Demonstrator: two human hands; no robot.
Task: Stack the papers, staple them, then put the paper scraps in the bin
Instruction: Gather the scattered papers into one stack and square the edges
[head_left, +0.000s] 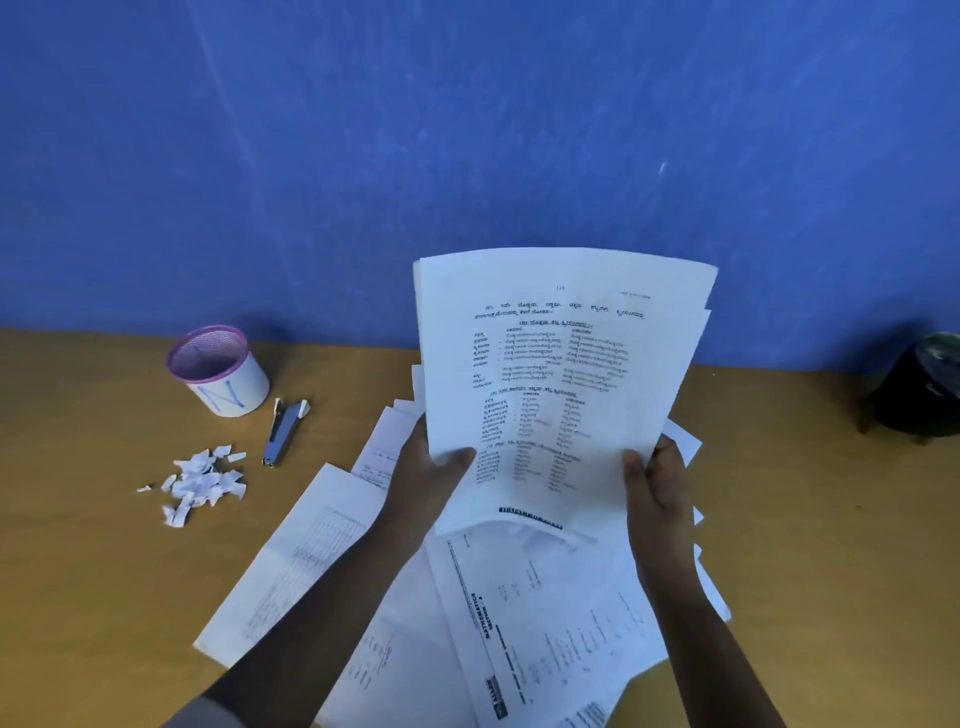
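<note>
**Both hands lift a sheaf of papers**

The left hand (434, 470) pinches the lower left edge of the sheaf (561, 384), thumb on the printed face and fingers behind. The right hand (657, 491) grips the lower right edge the same way, thumb in front. The sheaf stands raised and tilted back toward the blue wall (467, 130), its top edges fanned slightly apart.

Beneath the hands, more papers (530, 613) lie spread and overlapping on the wooden table (93, 582). Left of them a stapler (283, 431) lies with its arm sprung open. Just left of it sits a small heap of scraps (200, 483). Behind the stapler stands the bin (218, 369), a mesh cup with a purple rim. A dark round object (922, 389) sits at the far right edge.
</note>
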